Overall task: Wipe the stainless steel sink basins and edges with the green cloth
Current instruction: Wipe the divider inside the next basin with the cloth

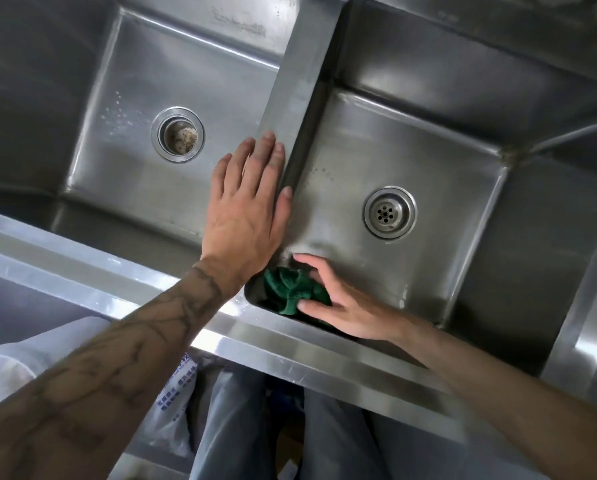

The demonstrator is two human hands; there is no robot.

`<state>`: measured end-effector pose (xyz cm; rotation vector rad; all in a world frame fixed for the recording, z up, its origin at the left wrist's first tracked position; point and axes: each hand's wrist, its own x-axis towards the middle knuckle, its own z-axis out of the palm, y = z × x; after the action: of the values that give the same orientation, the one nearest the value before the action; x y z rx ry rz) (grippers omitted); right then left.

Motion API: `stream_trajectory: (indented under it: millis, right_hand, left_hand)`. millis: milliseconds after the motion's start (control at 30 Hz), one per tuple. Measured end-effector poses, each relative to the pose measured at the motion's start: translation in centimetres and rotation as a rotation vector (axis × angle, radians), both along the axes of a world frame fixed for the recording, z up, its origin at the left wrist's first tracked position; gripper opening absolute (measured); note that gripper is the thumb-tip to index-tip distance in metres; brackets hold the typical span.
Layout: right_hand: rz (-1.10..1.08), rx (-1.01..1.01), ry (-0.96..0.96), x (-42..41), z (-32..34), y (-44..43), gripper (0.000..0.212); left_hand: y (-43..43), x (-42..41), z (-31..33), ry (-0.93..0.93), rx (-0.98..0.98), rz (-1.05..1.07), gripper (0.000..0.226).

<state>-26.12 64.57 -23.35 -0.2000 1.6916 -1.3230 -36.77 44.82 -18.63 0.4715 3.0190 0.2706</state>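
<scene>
A person is standing at a shiny grey steel sink that has two deep square basins side by side. The left hand (245,209) is lying flat on the flat steel strip (297,91) that is running between the two basins, at its near end. Its fingers are straight and close together, and it is holding nothing. The right hand (338,306) is reaching down into the right basin (411,150). Its thumb and fingers are bending round a crumpled green cloth (286,285) and gripping it. The cloth is sitting in the near left corner of the right basin, touching the near wall, just below the left hand's wrist. A round steel drain with small holes (390,212) is sitting in the floor of the right basin, a little way right of the cloth. The left basin (134,188) is showing a round open drain with brown dirt inside (178,135). The near steel edge of the sink (273,344) is shining bright. Below it, grey trousers (228,427) and a white plastic bag with blue print (176,403) are showing.
</scene>
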Motion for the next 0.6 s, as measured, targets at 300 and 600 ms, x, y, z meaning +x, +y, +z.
stream_trajectory:
  millis: [300,600]
  right_hand:
    - [0.186,0.327,0.266,-0.5,-5.2,1.5,0.043]
    - [0.093,0.242,0.219,1.7,0.0,4.7,0.036]
  left_hand:
    - [1.4,12.9,0.8,-0.069,-0.075,0.18,0.063]
    - [1.3,12.7,1.4,-0.135,-0.08,0.158,0.059]
